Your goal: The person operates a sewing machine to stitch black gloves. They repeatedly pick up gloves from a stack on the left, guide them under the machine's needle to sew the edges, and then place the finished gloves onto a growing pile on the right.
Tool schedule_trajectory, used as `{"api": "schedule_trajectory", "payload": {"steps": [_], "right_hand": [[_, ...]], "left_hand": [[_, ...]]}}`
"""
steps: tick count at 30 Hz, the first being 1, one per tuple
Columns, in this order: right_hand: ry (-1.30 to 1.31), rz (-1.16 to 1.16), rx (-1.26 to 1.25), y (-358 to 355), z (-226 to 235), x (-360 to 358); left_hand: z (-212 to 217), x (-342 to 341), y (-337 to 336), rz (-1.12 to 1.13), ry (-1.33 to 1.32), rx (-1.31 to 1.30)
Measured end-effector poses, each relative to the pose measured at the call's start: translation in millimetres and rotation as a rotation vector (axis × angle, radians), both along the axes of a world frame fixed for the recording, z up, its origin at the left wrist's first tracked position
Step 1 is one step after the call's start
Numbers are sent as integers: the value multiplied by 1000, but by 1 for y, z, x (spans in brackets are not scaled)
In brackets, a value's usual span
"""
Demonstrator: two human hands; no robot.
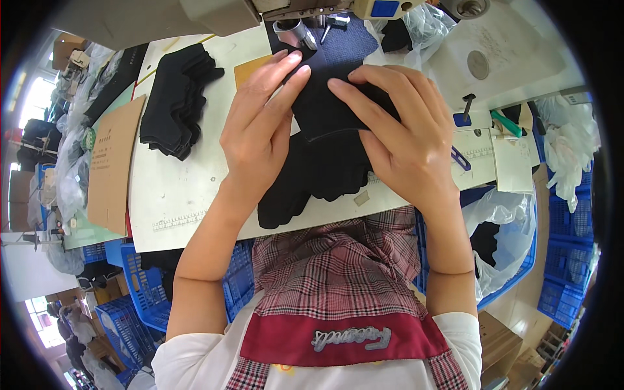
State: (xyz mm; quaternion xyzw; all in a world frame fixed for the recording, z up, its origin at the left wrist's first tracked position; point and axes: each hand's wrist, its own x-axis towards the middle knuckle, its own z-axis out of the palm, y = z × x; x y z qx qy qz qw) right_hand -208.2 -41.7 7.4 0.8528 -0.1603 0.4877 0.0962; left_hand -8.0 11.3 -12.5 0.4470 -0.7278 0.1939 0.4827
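A white sewing table (188, 195) carries everything. At its far edge sits the sewing machine (214, 16). Left of the machine's presser foot (296, 32) lies a stack of black fabric pieces (175, 101). Just below the foot, a black fabric piece (325, 110) lies flat, with the left hand (260, 130) and the right hand (400, 133) pressing on it, fingers spread.

Left hand (257, 133) and right hand (396, 133) flat on fabric piece (325, 107), side by side on table (175, 195). Sewing machine (292, 13) just beyond fingertips. Fabric stack (175, 101) left of left hand, apart; cardboard sheet (114, 162) further left. Further fabric (312, 179) under wrists, overhanging near edge. Plastic bag (507, 227) below right forearm.
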Motion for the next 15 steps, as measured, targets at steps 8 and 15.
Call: {"api": "schedule_trajectory", "payload": {"steps": [8,15], "right_hand": [[-16,-56,-71,-12,-2,11],[-65,-65,-108,-24,-5,14]], "left_hand": [[2,0,-10,13,43,-28],[0,-6,-13,55,61,-46]]}}
